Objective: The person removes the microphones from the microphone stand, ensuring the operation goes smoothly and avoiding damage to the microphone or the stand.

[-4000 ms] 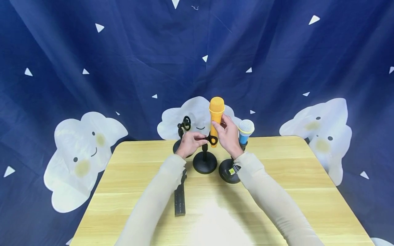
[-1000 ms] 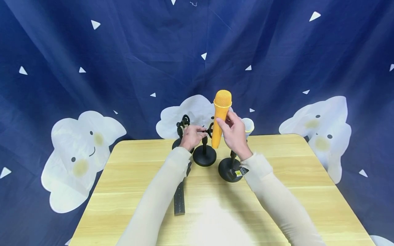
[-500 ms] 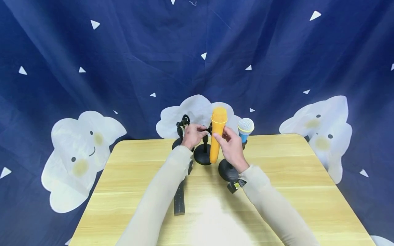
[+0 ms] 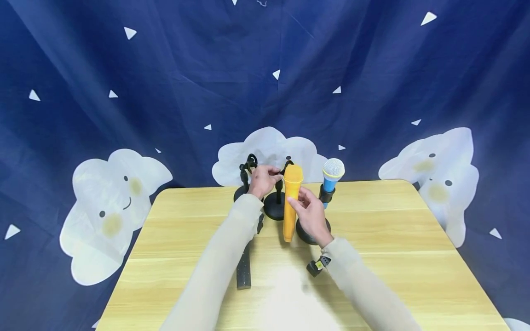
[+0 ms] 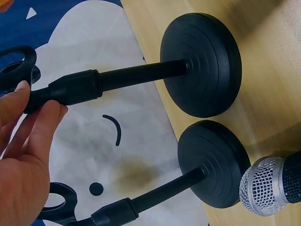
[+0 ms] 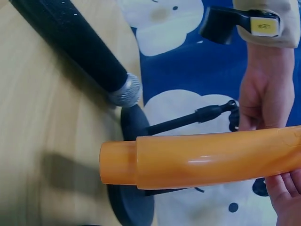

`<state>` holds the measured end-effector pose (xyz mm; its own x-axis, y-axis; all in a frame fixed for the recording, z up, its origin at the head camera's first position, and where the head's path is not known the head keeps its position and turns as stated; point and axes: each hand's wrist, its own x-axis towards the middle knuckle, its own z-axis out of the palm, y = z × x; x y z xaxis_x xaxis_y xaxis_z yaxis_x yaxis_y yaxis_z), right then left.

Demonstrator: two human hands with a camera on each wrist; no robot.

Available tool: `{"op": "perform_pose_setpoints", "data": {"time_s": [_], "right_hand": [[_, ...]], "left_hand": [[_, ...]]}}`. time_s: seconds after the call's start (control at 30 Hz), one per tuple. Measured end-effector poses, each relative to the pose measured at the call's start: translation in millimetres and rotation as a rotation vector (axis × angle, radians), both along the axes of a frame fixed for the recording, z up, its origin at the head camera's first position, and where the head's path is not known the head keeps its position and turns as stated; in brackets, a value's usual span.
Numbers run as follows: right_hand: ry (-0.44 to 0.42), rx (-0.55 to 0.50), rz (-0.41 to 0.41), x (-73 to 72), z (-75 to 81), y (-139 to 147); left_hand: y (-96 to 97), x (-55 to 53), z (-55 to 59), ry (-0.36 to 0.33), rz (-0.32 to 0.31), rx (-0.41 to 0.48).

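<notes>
My left hand [image 4: 263,180] pinches the neck of the middle black microphone stand [image 5: 141,76], just below its ring-shaped clip, between thumb and fingers. The stand's round base [image 4: 274,208] is at the table's far edge. My right hand [image 4: 312,214] grips an orange microphone [image 4: 292,197] around its body, head up and tail down, in front of that stand. In the right wrist view the microphone's plain tail end [image 6: 120,162] points toward the table, and the clip is largely hidden.
A second black stand [image 5: 162,193] with a bare clip is at the left. To the right, a blue microphone with a white head [image 4: 330,183] sits in another stand's clip. A black microphone [image 4: 243,269] lies on the wooden table [image 4: 393,276], partly under my left arm.
Four seconds ago the orange microphone's tail overlapped the clip's ring. It then rose clear, and over the last second my right hand has lowered it toward me. My left hand stays on the stand.
</notes>
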<state>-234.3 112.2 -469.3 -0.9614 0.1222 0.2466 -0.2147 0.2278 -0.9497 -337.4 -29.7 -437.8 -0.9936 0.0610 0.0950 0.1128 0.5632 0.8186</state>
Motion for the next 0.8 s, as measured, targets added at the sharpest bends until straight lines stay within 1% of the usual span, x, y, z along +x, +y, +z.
{"op": "perform_pose_setpoints", "data": {"time_s": [0.1, 0.33, 0.63, 0.8], "right_hand": [[-0.020, -0.003, -0.009, 1.8, -5.2, 0], [-0.046, 0.002, -0.006, 5.1, -16.4, 0], [-0.083, -0.004, 0.018, 6.7, -32.0, -3], [-0.129, 0.022, 0.002, 7.6, -37.4, -4]], "left_hand": [[0.6, -2.3, 0.7, -0.003, -0.003, -0.007], [2.9, -5.0, 1.9, -0.024, 0.011, 0.003], [4.5, -8.7, 1.7, -0.013, 0.025, -0.002], [5.2, -11.8, 0.9, -0.005, 0.039, -0.006]]}}
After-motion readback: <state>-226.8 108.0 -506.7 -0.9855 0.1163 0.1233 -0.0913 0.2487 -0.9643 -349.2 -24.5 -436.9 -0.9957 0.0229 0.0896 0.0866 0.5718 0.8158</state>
